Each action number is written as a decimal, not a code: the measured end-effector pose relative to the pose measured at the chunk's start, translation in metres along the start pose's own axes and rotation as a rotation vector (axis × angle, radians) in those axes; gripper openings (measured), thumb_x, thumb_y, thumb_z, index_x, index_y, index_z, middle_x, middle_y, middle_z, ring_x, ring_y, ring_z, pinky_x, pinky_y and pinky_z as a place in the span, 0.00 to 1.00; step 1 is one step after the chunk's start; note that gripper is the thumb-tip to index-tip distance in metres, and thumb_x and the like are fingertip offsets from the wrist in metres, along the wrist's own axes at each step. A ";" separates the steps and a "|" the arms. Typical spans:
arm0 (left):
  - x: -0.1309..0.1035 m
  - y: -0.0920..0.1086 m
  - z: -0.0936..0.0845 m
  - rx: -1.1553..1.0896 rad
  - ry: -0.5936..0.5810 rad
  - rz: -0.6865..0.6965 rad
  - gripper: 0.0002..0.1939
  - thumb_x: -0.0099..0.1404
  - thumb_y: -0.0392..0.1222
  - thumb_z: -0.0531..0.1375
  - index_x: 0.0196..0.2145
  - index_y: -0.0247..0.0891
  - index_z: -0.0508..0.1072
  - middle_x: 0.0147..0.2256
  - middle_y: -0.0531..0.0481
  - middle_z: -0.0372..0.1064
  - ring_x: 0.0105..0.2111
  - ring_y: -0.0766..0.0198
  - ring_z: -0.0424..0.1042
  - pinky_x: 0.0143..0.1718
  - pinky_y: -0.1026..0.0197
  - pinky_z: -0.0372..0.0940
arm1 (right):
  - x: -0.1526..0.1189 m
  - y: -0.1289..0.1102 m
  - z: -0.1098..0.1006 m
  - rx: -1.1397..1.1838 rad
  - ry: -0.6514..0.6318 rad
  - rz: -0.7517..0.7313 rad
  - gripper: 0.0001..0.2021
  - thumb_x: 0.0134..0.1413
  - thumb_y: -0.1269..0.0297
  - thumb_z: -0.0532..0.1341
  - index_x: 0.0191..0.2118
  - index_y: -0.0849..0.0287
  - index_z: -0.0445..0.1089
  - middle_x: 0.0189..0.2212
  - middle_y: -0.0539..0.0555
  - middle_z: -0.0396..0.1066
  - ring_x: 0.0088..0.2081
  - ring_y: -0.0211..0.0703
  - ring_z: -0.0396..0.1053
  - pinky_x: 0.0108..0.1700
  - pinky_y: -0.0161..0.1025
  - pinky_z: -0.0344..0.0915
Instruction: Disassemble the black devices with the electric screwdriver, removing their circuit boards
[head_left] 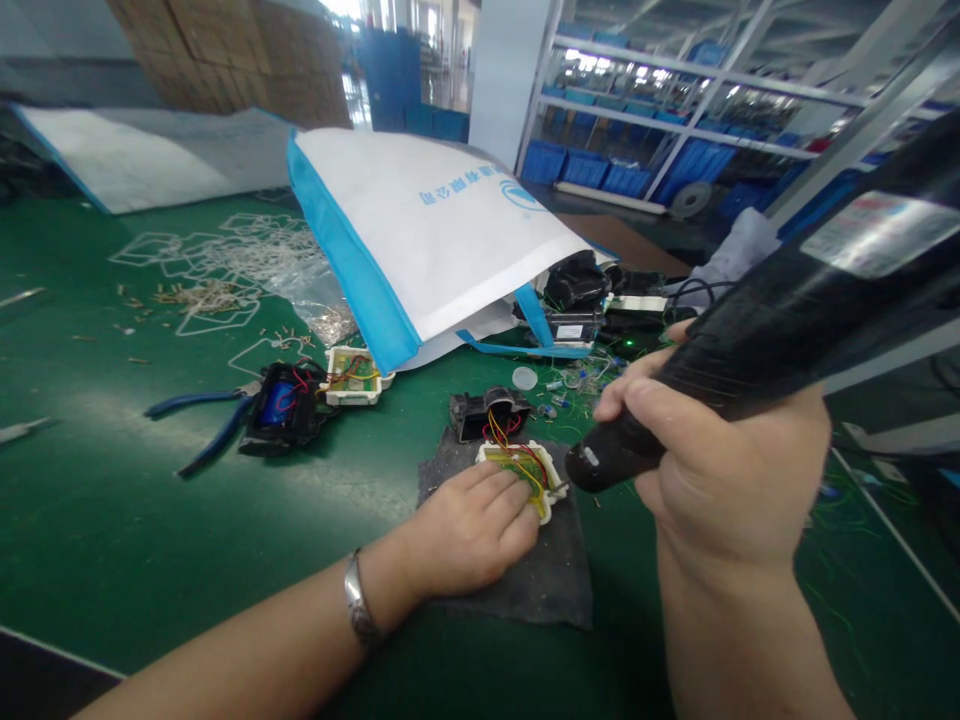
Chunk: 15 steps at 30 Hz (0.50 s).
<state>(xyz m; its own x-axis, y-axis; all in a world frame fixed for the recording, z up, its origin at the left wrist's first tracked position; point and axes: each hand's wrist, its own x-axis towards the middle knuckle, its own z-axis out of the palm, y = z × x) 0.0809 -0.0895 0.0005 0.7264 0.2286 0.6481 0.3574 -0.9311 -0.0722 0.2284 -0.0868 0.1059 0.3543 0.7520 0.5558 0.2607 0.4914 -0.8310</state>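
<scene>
My right hand [727,460] is wrapped round a black electric screwdriver [757,330], tilted so its tip points down and left. The thin bit meets the right edge of a cream plastic housing [551,512], which has a green circuit board and red and yellow wires in it. With fingers closed over the near side of that housing, my left hand [472,525] presses it on a dark grey mat [540,590]. The wires run to a black plastic case [469,415] just behind. What my left fingertips grip is partly hidden.
Blue-handled pliers [221,430] lie at left beside another black case with a blue cell [281,400] and its wired cream housing [352,375]. A white and blue bag [442,230] with black units at its mouth lies behind. White gaskets [225,250] and brass screws [202,297] are scattered far left.
</scene>
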 end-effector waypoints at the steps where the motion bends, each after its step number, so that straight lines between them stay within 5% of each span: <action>1: 0.000 0.000 0.000 0.002 -0.001 0.000 0.05 0.62 0.33 0.53 0.35 0.31 0.67 0.37 0.45 0.70 0.39 0.60 0.68 0.45 0.55 0.64 | 0.002 0.000 0.000 0.029 -0.009 -0.012 0.12 0.39 0.76 0.59 0.34 0.61 0.60 0.22 0.48 0.62 0.22 0.42 0.63 0.26 0.39 0.63; 9: 0.003 0.001 -0.003 0.015 -0.015 0.008 0.06 0.62 0.34 0.52 0.36 0.32 0.67 0.37 0.46 0.70 0.38 0.60 0.69 0.43 0.55 0.66 | 0.014 0.011 -0.002 0.186 -0.015 0.054 0.16 0.36 0.75 0.58 0.36 0.62 0.57 0.19 0.47 0.61 0.18 0.41 0.60 0.21 0.37 0.60; 15: 0.006 0.001 -0.003 0.001 0.016 -0.020 0.07 0.63 0.32 0.51 0.36 0.31 0.68 0.35 0.45 0.70 0.36 0.60 0.69 0.39 0.55 0.67 | -0.001 0.038 0.006 -0.006 -0.069 0.156 0.13 0.35 0.74 0.57 0.33 0.61 0.59 0.21 0.46 0.61 0.20 0.37 0.61 0.22 0.33 0.60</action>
<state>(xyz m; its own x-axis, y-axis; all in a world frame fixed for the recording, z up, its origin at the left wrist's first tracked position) 0.0838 -0.0898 0.0068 0.7095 0.2428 0.6615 0.3725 -0.9261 -0.0596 0.2327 -0.0665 0.0739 0.3282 0.8475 0.4171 0.2124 0.3640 -0.9068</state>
